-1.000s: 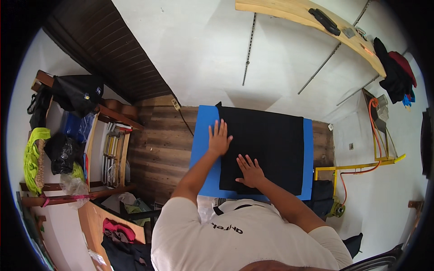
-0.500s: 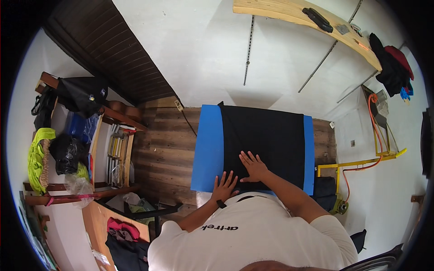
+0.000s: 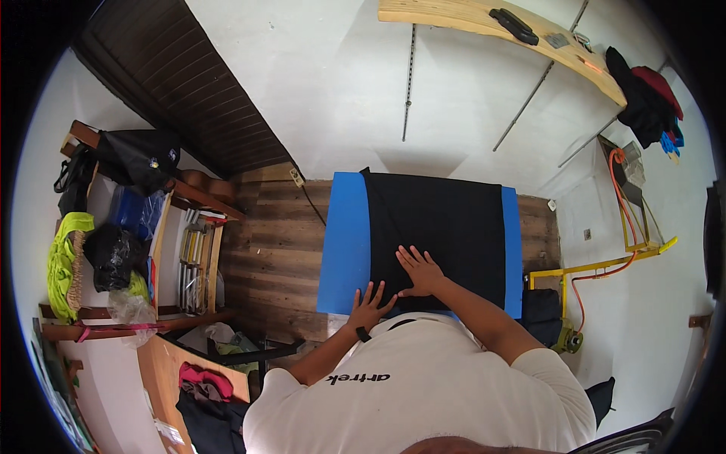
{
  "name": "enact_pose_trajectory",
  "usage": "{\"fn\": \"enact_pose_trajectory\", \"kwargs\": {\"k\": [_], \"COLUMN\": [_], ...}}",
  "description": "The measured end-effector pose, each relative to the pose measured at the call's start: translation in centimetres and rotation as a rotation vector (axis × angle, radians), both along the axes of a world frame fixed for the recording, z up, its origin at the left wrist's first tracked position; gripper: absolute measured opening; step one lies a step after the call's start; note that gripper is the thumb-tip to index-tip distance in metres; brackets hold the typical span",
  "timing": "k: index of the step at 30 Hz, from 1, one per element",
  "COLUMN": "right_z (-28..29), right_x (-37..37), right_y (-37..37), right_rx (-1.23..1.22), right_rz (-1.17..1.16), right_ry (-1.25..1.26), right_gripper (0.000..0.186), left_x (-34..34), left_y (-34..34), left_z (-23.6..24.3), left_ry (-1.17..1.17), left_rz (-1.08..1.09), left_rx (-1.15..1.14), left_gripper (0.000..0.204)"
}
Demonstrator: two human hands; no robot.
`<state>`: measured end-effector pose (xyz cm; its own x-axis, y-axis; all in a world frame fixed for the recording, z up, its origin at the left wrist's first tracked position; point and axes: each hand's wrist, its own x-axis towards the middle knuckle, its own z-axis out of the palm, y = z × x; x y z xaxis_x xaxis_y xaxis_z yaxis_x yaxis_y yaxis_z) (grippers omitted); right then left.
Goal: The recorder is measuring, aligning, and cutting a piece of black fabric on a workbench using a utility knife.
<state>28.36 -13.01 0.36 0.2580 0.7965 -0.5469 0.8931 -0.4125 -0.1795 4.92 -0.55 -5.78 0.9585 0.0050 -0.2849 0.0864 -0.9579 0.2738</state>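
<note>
- While the black cloth (image 3: 446, 219) lies across the blue surface (image 3: 344, 242), the right hand (image 3: 420, 274) rests flat on this cloth, fingers apart.
- The left hand (image 3: 369, 309), its fingers also apart, is at the cloth's near left corner.

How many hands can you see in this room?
2. The left hand is at the black cloth's near left corner; the right hand is spread on the cloth, a bit farther in. Neither is hidden.
</note>
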Motion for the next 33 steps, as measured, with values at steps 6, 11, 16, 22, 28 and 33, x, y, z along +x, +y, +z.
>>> {"fn": "enact_pose_trajectory", "kwargs": {"k": [6,11,16,22,28,33], "right_z": [-1.4,-1.0,-2.0,-4.4,-5.5,-5.5], "right_x": [1.2,2.4,2.5,2.6,2.6,2.8], "right_y": [-3.4,-12.7,-23.2,-29.5,-30.4,-30.5], "right_rx": [0.514,0.681,0.512,0.257,0.379,0.399], "right_rz": [-0.218,-0.548,-0.778,-0.782,-0.761,-0.741], "right_ry": [0.241,-0.207,-0.367,-0.383,-0.399,-0.425], "right_gripper": [0.09,0.069,0.074,0.081,0.081,0.081], "left_x": [-0.4,-0.6,-0.5,-0.1,1.2,2.2], "left_y": [-0.2,-1.0,-1.9,-3.7,-5.4,-5.3], "left_z": [-0.1,-1.4,-0.9,2.3,3.3,3.4], "left_ry": [-0.029,-0.134,-0.122,-0.119,0.069,0.275], "left_rz": [0.016,0.014,0.021,0.206,0.305,0.34], "left_rx": [-0.015,0.102,0.511,0.043,0.068,0.068], "left_gripper": [0.07,0.068,0.077,0.112,0.119,0.129]}}
